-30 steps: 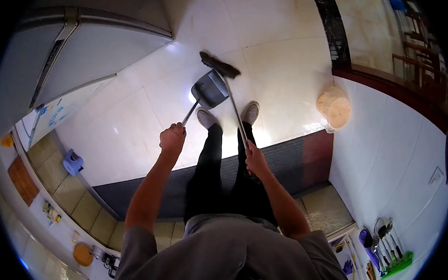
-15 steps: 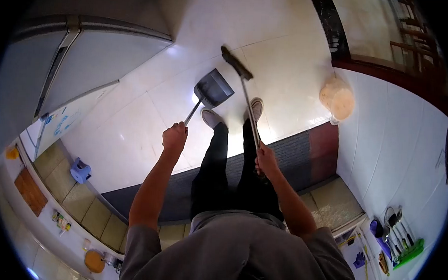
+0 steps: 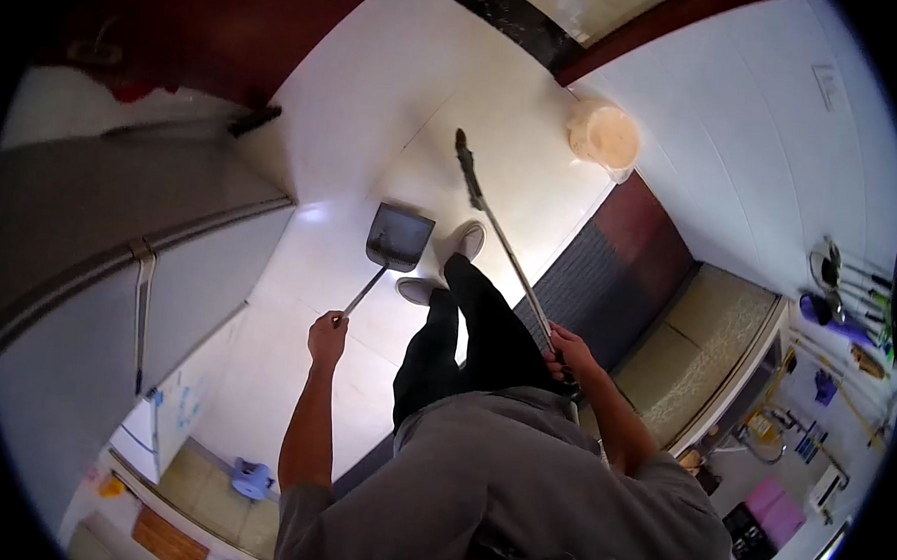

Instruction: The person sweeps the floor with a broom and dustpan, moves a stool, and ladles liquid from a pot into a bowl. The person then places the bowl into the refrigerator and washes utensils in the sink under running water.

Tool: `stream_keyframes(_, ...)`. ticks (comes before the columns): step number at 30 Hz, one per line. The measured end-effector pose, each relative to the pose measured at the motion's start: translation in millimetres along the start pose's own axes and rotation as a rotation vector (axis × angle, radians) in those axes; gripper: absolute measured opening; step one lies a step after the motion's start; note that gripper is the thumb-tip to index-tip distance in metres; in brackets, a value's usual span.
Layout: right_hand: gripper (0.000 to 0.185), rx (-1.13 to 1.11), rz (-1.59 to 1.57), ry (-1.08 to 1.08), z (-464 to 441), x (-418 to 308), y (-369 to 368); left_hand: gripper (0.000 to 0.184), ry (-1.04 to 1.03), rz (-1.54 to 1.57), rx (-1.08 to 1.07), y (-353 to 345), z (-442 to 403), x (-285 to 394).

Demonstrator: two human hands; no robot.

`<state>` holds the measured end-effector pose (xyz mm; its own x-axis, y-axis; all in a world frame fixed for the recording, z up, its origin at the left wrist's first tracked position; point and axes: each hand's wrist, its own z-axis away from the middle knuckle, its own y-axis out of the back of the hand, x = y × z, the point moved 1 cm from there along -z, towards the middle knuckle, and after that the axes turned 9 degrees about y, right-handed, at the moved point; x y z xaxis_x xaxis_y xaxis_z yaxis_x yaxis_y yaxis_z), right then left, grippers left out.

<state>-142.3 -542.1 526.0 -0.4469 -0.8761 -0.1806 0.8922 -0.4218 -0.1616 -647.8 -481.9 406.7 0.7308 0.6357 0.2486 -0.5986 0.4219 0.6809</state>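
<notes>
My left hand [image 3: 327,339] is closed round the handle of a dark grey dustpan [image 3: 400,236], whose pan lies at the floor just beyond my feet. In my right hand [image 3: 569,356] is the upper end of a long-handled broom [image 3: 514,259]. The broom's dark head [image 3: 467,168] is out ahead, to the right of the dustpan and apart from it. My shoes [image 3: 467,240] stand on pale floor tiles between the two handles. I cannot make out any debris in the pan.
A lidded bin with a pale bag [image 3: 603,137] stands against the white wall on the right. Grey cabinet-like doors [image 3: 209,270] rise on the left, near a blue stool [image 3: 252,479]. Behind my legs runs a dark mat [image 3: 599,262]. Utensils [image 3: 849,287] hang at right.
My view and body have turned to the right. Both hands still hold the dustpan and broom. The broom head has shifted relative to the dustpan, and a dark red door has come into view.
</notes>
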Motion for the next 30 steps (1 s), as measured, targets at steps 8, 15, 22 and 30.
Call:
stream_keyframes(8,0.041,0.146,-0.011,0.018,-44.1,42.3,81.5,0.03,-0.182,-0.17,0.028,90.2,23.1,112.6)
stream_keyframes(15,0.01,0.343,0.25,-0.148,-60.4,65.9,96.8,0.03,-0.48,-0.318,0.03,125.8,38.8,259.1)
stream_keyframes(22,0.027,0.201,0.326,-0.043,-111.1,156.3,148.8,0.026,-0.78,-0.28,-0.084,117.4,61.8,417.8)
stream_keyframes(30,0.033,0.212,0.295,0.44,-66.0,157.2,87.2,0.025,-0.463,0.037,-0.523,55.6,29.8,582.6)
